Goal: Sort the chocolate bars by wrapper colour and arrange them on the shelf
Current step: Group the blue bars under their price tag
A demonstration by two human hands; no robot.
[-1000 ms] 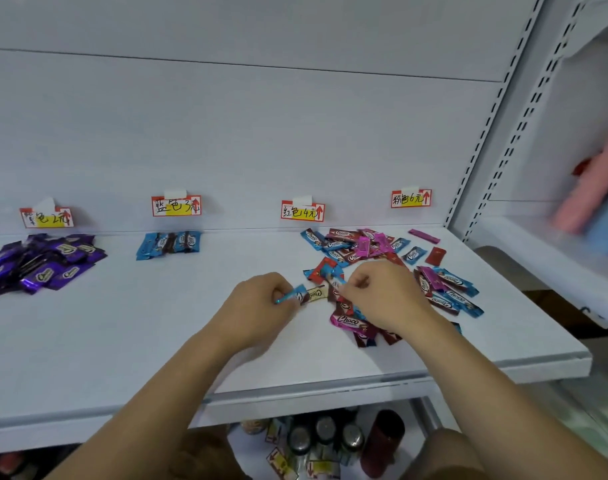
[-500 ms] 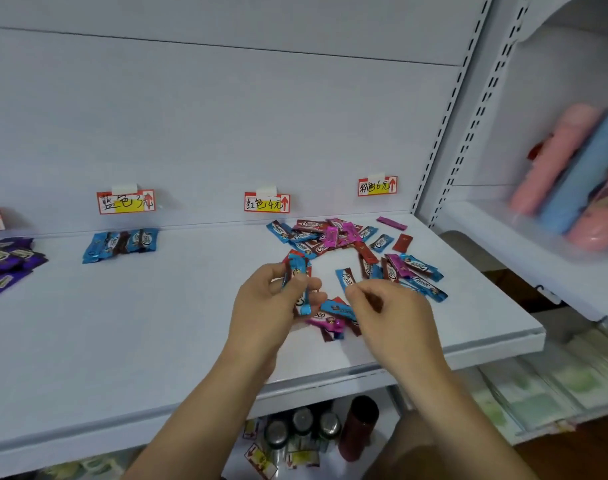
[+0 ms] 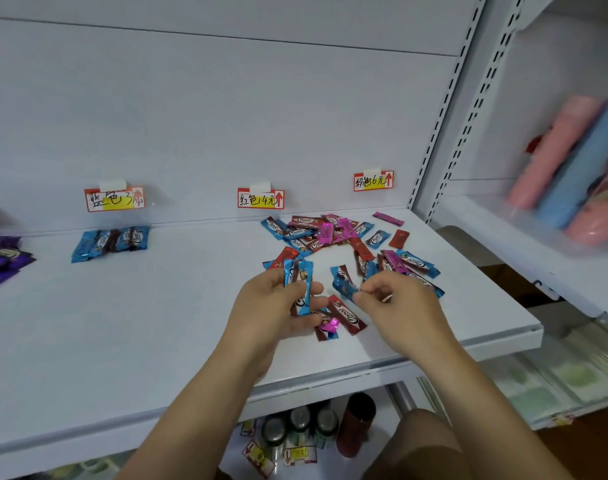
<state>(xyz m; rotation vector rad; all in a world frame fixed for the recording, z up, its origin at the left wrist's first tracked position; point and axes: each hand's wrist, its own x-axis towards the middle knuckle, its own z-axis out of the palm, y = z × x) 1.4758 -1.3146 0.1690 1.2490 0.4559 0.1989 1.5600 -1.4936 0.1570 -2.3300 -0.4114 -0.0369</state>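
Your left hand [image 3: 278,306] grips blue bars [image 3: 298,285]; your right hand [image 3: 396,306] pinches another blue bar [image 3: 344,282]. Purple bars [image 3: 1,258] and a blue row [image 3: 110,241] lie sorted along the shelf's [image 3: 122,323] back edge; the mixed pile [image 3: 337,237] near its right corner remains.

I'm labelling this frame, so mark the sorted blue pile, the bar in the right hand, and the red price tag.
Blue pile [image 3: 110,242], head view, middle of the row.
Bar in right hand [image 3: 343,280], head view, wrapper's middle.
Red price tag [image 3: 261,198], head view, the tag's centre.
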